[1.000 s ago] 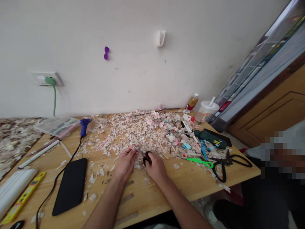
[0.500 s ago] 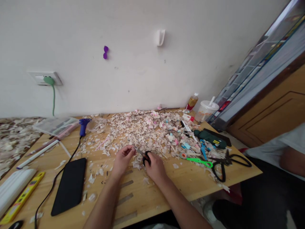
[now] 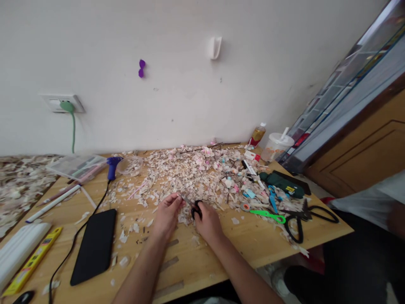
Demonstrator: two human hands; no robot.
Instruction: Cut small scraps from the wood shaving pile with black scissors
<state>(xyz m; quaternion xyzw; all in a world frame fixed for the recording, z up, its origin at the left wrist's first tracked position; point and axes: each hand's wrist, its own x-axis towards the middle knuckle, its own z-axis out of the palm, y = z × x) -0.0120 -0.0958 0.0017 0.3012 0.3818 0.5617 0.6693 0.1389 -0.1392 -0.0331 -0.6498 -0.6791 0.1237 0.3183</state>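
Observation:
My right hand (image 3: 208, 221) is closed around the black handles of small scissors (image 3: 193, 206), whose blades point up and left. My left hand (image 3: 167, 214) pinches a small pale scrap right at the blade tips; the scrap is too small to name. Both hands rest on a wooden table (image 3: 196, 261), at the near edge of a wide heap of pale pink and white cut scraps (image 3: 193, 173).
A black phone (image 3: 94, 245) lies left of my hands, its cable leading to a blue glue gun (image 3: 112, 166). Green-handled scissors (image 3: 267, 215), large black scissors (image 3: 300, 219), a cup (image 3: 276, 147) and a bottle (image 3: 257, 136) sit right. Another person's sleeve (image 3: 370, 207) is at right.
Both hands have stayed at the same spot with the scissors. The view has shifted slightly, and the person at right has moved a little.

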